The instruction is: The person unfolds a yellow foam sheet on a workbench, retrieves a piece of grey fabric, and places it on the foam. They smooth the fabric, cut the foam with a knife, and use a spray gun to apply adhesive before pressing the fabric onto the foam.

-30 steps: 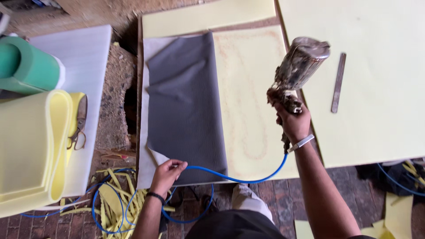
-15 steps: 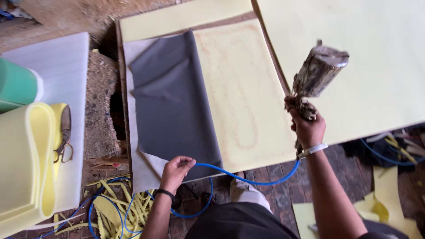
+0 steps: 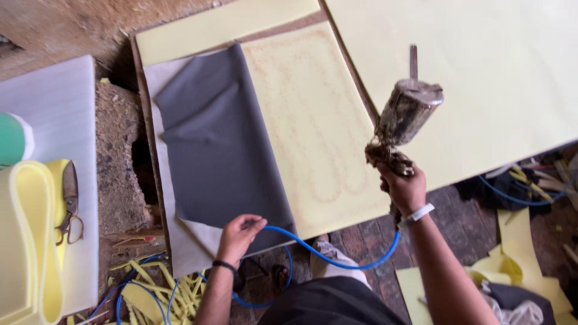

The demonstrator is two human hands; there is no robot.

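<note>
My right hand (image 3: 402,188) grips a grimy metal spray gun (image 3: 402,123) held upright over the right edge of a yellow foam panel (image 3: 313,120) marked with orange glue trails. A blue air hose (image 3: 328,256) runs from the gun's base in an arc to my left hand (image 3: 239,236), which is closed on it at the lower edge of a grey fabric sheet (image 3: 220,144). The fabric lies folded back over the panel's left half, its white underside (image 3: 180,241) showing along the left and at the bottom.
A large yellow foam sheet (image 3: 481,78) fills the upper right, with a metal bar (image 3: 413,60) lying on it. Scissors (image 3: 69,204) rest on folded yellow foam (image 3: 27,241) at the left, beside a green roll (image 3: 11,139). Foam scraps (image 3: 150,292) and blue hose loops litter the brick floor.
The view has shifted, so the panel sits further left. My right hand has lowered slightly with the spray gun. My left hand has kept hold of the blue hose.
</note>
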